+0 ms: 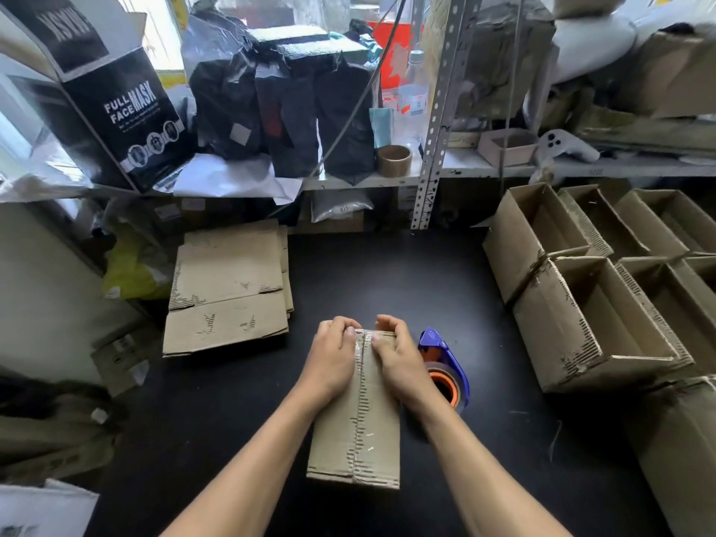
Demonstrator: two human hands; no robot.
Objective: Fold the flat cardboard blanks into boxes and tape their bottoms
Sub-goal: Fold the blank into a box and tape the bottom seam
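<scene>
Both hands — left hand (pixel 332 354), right hand (pixel 399 356) — curl over the box (pixel 358 428), pressing tape (pixel 363 344) (glossy, barely visible); uneven pressure risks wrinkles or a lifting end.

There is only one view, from the camera worn on my head. It looks forward and steeply down over my forearms onto the black counter (pixel 240 412), close enough that my left hand (pixel 333 358) and right hand (pixel 399 362) sit just below the middle of the frame. The wide lens bends the edges, so the shelf (pixel 360 182) straight ahead fills the top and the open boxes (pixel 581 288) on my right curve along the side.
</scene>
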